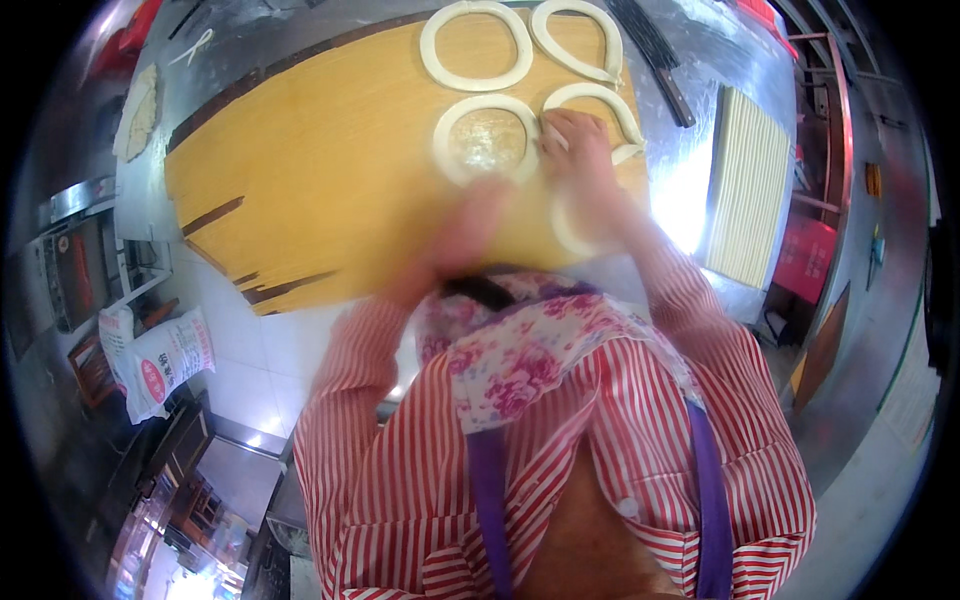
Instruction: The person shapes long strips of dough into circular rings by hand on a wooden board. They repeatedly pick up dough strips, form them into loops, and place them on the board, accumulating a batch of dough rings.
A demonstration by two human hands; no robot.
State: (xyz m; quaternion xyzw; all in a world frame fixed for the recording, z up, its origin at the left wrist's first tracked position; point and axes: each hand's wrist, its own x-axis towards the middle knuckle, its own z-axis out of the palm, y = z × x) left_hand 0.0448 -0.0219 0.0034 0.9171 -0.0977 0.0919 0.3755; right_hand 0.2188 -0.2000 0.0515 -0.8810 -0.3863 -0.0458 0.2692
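Observation:
Several pale rings of dough lie on a yellow wooden board. Beneath my right hand [580, 140] is one dough ring [628, 110]; my bent fingers close on its left side. To the left lies another dough ring [444, 135], its lower edge smeared by motion near my left hand [474, 218]. That hand is so blurred that its fingers cannot be made out. Beyond these two sit a round dough ring [428, 45] and a teardrop-shaped dough ring [612, 45]. A curved length of dough [563, 228] shows partly behind my right forearm.
The wooden board [310, 140], with dark, chipped edges, rests on a metal table [250, 35]. A long dark-bladed knife [660, 65] lies to the right, near a ribbed cream-coloured slab [748, 185]. At far left are a pale dough-like piece [138, 115] and a white sack [160, 360].

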